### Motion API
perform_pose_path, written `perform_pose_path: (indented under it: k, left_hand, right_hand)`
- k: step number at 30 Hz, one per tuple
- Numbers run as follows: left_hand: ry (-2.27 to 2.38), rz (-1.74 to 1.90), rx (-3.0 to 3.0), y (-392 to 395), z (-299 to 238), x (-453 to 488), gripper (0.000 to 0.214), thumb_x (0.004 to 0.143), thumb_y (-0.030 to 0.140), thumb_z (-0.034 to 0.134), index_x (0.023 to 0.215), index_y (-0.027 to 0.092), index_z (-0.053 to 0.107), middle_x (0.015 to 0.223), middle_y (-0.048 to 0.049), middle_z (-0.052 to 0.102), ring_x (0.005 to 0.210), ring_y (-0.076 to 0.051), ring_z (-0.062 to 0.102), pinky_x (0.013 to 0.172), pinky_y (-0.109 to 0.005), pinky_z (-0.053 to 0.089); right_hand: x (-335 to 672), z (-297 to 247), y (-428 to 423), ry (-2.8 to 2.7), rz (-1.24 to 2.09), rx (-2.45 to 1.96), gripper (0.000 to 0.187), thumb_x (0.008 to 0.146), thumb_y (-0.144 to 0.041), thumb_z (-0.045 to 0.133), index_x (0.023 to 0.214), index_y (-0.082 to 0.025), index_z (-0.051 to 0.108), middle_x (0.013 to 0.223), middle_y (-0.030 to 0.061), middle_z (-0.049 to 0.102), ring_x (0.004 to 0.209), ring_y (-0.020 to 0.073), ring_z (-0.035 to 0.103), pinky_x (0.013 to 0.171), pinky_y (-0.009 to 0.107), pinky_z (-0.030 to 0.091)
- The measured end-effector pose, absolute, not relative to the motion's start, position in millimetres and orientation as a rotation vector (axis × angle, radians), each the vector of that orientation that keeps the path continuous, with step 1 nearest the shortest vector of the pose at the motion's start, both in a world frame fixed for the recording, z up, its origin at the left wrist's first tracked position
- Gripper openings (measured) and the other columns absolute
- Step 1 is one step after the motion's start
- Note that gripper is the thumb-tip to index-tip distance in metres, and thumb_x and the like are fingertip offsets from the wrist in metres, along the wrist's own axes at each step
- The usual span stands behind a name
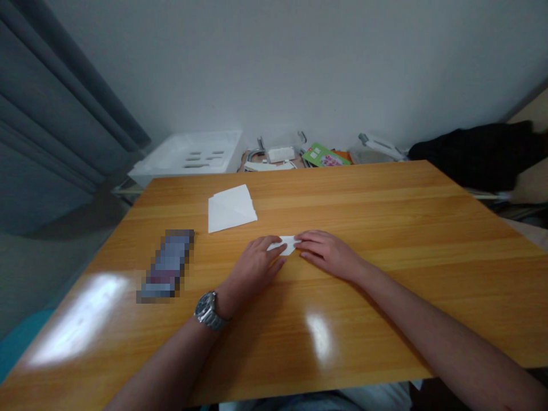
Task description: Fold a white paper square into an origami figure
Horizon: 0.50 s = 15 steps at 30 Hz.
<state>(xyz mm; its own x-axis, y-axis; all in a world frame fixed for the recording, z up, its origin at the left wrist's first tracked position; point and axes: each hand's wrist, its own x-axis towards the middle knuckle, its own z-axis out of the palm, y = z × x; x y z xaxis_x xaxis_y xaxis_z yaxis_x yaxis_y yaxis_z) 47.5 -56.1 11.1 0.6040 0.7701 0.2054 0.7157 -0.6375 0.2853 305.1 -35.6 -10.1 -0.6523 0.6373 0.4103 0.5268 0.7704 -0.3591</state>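
A small folded white paper point(287, 244) lies on the wooden table point(385, 228) near its middle. My left hand point(256, 265), with a metal watch on the wrist, lies over the paper's left end, fingers curled and pressing on it. My right hand point(329, 253) covers the right end, fingers together and flat on the paper. Most of the small paper is hidden under both hands. A larger folded white sheet point(231, 208) lies farther back and to the left, untouched.
A blurred-out flat object point(166, 266) lies on the table at the left. Behind the table stand a white tray-like box point(188, 154), clutter with a green packet point(324, 155), and dark cloth point(475, 151) at the right. A grey curtain hangs at the left.
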Motion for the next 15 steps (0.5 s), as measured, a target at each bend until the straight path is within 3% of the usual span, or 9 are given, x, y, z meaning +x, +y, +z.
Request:
perform_pose_path:
  k: [5, 15]
  left_hand:
    - [1.183, 0.517, 2.640, -54.1, 11.3, 46.1, 0.031, 0.099, 0.026, 0.055, 0.128, 0.023, 0.065, 0.127, -0.0101, 0.062, 0.115, -0.025, 0.059, 0.102, -0.043, 0.049]
    - [1.136, 0.561, 2.579, -44.4, 2.0, 44.6, 0.024, 0.095, 0.025, 0.064, 0.118, 0.022, 0.070, 0.119, -0.0076, 0.068, 0.108, -0.023, 0.063, 0.097, -0.040, 0.050]
  right_hand:
    - [305.1, -14.0, -35.2, -2.449, 0.305, -0.887, 0.027, 0.099, -0.022, 0.057, 0.122, -0.021, 0.071, 0.128, 0.0125, 0.069, 0.119, 0.0259, 0.064, 0.103, 0.047, 0.053]
    - [303.4, -8.3, -36.3, -2.400, 0.345, -0.858, 0.015, 0.096, -0.019, 0.061, 0.103, -0.019, 0.074, 0.114, 0.0117, 0.071, 0.106, 0.0239, 0.066, 0.093, 0.042, 0.055]
